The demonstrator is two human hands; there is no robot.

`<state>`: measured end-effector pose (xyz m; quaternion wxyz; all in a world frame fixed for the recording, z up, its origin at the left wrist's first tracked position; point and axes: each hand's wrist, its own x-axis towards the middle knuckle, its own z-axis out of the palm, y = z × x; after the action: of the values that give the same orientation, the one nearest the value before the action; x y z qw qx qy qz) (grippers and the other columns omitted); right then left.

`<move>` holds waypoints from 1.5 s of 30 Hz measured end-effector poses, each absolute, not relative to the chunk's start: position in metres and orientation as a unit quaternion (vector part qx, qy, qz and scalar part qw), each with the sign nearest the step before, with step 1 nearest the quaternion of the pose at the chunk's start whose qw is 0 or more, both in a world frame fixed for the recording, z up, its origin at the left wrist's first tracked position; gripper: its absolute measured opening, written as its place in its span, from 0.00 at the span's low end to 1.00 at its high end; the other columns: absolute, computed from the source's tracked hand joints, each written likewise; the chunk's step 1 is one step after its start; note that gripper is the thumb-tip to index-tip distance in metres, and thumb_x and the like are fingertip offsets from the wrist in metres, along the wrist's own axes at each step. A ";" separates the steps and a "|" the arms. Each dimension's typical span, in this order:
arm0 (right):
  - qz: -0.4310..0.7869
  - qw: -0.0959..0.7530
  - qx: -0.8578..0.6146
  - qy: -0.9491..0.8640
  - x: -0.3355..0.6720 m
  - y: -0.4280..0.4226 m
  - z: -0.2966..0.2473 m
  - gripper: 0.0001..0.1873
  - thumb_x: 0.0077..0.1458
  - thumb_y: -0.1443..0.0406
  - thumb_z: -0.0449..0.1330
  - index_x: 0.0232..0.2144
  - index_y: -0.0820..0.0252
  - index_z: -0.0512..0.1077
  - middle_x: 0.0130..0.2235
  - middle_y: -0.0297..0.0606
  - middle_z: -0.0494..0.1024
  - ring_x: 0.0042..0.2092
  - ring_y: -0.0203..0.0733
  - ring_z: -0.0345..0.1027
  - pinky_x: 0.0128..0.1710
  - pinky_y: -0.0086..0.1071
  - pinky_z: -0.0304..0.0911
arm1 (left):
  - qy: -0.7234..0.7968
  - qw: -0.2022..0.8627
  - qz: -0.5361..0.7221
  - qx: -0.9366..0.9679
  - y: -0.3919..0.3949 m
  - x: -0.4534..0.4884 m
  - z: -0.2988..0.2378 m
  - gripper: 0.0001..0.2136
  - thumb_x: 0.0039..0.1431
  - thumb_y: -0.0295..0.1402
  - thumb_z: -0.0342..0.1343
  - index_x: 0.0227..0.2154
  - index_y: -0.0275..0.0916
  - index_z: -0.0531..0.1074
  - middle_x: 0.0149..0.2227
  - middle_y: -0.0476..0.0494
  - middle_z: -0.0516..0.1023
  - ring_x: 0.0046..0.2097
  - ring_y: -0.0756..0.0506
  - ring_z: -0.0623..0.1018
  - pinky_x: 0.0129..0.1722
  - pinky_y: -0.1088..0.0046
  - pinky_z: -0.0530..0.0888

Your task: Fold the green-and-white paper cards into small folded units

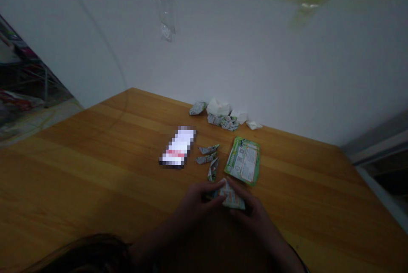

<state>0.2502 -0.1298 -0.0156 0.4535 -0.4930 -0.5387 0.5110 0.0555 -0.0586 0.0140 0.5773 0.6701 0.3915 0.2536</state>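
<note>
Both my hands meet low in the middle of the head view over a wooden table (79, 171). My left hand (194, 203) and my right hand (251, 209) pinch a small printed paper piece (231, 196) between their fingers, folding it against the tabletop. Just beyond my fingers lie three small folded paper shapes (208, 158) in a loose column. To their right rests a flat green printed leaflet (244, 160).
A phone with a lit, blurred screen (178, 147) lies left of the folded shapes. A heap of crumpled white and printed paper scraps (223, 115) sits at the table's far edge by the white wall. Clear plastic (165, 13) hangs from above. The table's right edge drops off.
</note>
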 end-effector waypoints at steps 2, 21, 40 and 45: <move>0.517 0.462 -0.486 -0.532 0.249 -0.129 -0.014 0.31 0.53 0.61 0.64 0.58 0.47 0.63 0.62 0.38 0.63 0.63 0.50 0.55 0.61 0.48 0.50 | 0.390 0.566 0.259 0.679 -0.059 0.055 0.011 0.20 0.55 0.36 0.59 0.51 0.40 0.72 0.48 0.42 0.79 0.46 0.41 0.78 0.49 0.64 0.72; 0.425 0.524 -0.563 -0.476 0.233 -0.125 -0.015 0.21 0.48 0.65 0.64 0.47 0.52 0.76 0.50 0.41 0.77 0.51 0.51 0.70 0.52 0.44 0.64 | 0.381 0.602 0.308 0.630 -0.065 0.059 0.013 0.23 0.47 0.32 0.66 0.49 0.41 0.74 0.51 0.42 0.77 0.52 0.39 0.75 0.53 0.62 0.70; 0.392 0.582 -0.605 -0.375 0.221 -0.127 -0.010 0.13 0.49 0.58 0.64 0.35 0.60 0.78 0.30 0.38 0.81 0.31 0.42 0.74 0.30 0.31 0.69 | 0.388 0.711 0.354 0.468 -0.062 0.062 0.006 0.16 0.53 0.43 0.60 0.41 0.39 0.72 0.29 0.48 0.79 0.28 0.49 0.76 0.27 0.77 0.71; 0.412 0.533 -0.605 -0.424 0.234 -0.124 -0.010 0.12 0.44 0.59 0.67 0.31 0.58 0.81 0.33 0.42 0.84 0.34 0.49 0.77 0.37 0.38 0.71 | 0.389 0.651 0.326 0.564 -0.059 0.056 0.009 0.13 0.55 0.41 0.58 0.39 0.39 0.79 0.41 0.43 0.82 0.44 0.41 0.78 0.45 0.66 0.73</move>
<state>0.2340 -0.1244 -0.0104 0.5331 -0.6053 -0.4236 0.4124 0.0564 -0.0587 0.0090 0.6513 0.5639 0.3890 0.3265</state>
